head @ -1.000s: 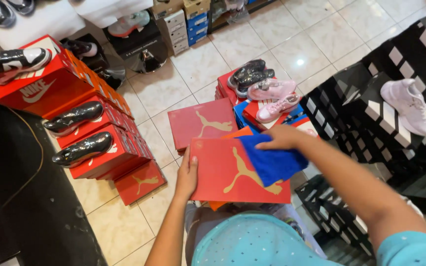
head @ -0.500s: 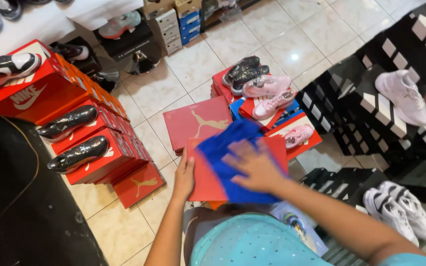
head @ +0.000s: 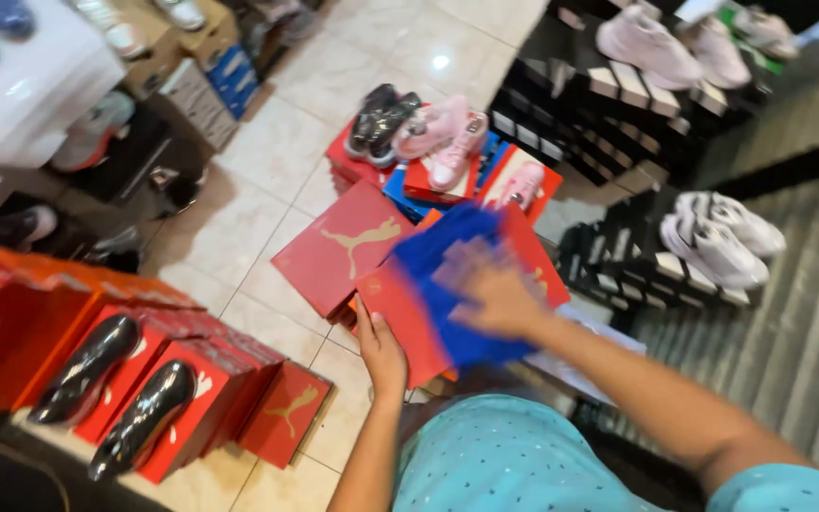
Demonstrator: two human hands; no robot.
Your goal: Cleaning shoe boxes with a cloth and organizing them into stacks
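The tiled floor (head: 239,228) carries stacked red boxes with black shoes (head: 97,370) at eight o'clock. A red shoebox lid (head: 400,318) sits at centre, raised above another red box (head: 338,248). On it lies a blue cloth (head: 447,256), at one o'clock of the left hand (head: 381,346), whose fingers are pressed together along the lid's edge. The right hand (head: 490,289) lies on the cloth, blurred, fingers seemingly spread.

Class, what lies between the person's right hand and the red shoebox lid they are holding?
In the head view, a blue cloth lies between the right hand and the red shoebox lid.
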